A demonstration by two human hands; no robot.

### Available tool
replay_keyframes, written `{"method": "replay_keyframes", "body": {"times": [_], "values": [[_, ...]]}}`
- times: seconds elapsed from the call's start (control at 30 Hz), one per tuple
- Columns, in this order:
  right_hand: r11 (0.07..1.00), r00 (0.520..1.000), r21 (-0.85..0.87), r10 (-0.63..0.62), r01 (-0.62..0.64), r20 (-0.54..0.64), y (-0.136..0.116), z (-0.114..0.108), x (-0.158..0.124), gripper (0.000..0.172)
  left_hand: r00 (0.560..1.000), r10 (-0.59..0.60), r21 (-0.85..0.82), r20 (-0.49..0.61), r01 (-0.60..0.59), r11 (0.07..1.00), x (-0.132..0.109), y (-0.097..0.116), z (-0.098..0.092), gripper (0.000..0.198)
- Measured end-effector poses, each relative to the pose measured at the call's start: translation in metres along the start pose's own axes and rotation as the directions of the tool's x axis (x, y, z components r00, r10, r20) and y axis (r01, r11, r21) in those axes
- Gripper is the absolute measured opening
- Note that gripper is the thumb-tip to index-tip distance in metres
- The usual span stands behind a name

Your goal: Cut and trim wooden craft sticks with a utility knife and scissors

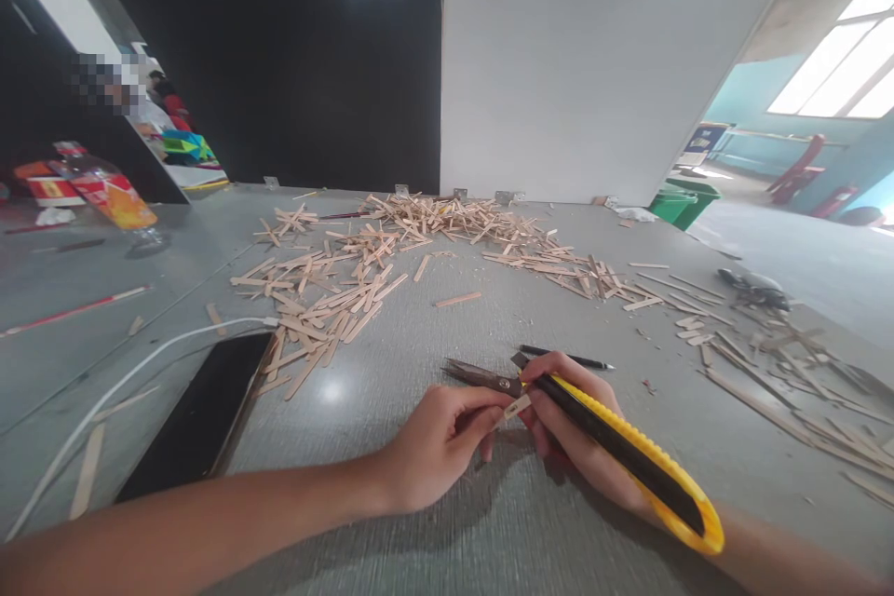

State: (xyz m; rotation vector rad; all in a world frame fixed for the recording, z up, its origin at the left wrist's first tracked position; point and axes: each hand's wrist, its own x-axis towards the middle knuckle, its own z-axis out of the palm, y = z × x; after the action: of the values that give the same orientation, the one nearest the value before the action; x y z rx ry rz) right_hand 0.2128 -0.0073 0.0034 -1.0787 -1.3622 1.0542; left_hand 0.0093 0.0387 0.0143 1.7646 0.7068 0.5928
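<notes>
"Where's the small wooden piece (518, 406)?"

"Below and right of the middle of the frame, between the two hands, over the worktop (419, 335)."

"And how are the hands?"

"The left hand (429, 442) is closed to a pinch, thumb and finger on one end of the piece. The right hand (587, 433) is wrapped around a yellow-and-black knife (632, 454), its thumb at the piece's other end."

"Which step is that, would you say?"

"Probably steadying or checking the wood between cuts. The knife tip points past it, toward the upper left, so I see no cutting."

"What would the next move call for?"

"If the blade is used, turning it to the wood with a firm pinch and fingertips clear."

"What's around them?"

"Scissors (481, 377) just behind the hands, a pen (569, 358) just beyond the right one. Farther out, wooden sticks (447, 220) heap across the upper middle, a phone (199, 419) lies lower left, and a bottle (115, 191) stands near the left edge."
</notes>
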Motion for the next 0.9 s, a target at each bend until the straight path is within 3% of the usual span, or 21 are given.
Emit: {"method": "replay_keyframes", "body": {"times": [0.27, 0.9], "values": [[0.995, 0.995, 0.008, 0.099, -0.099, 0.014, -0.0057, 0.001, 0.0018, 0.025, 0.978, 0.19, 0.167, -0.088, -0.174, 0.971, -0.005, -0.0066, 0.006, 0.029], [0.994, 0.997, -0.094, 0.06, -0.056, 0.042, -0.0019, -0.0007, 0.0027, 0.025, 0.98, 0.191, 0.299, -0.052, -0.168, 0.939, -0.0075, -0.0065, 0.0055, 0.017]]}}
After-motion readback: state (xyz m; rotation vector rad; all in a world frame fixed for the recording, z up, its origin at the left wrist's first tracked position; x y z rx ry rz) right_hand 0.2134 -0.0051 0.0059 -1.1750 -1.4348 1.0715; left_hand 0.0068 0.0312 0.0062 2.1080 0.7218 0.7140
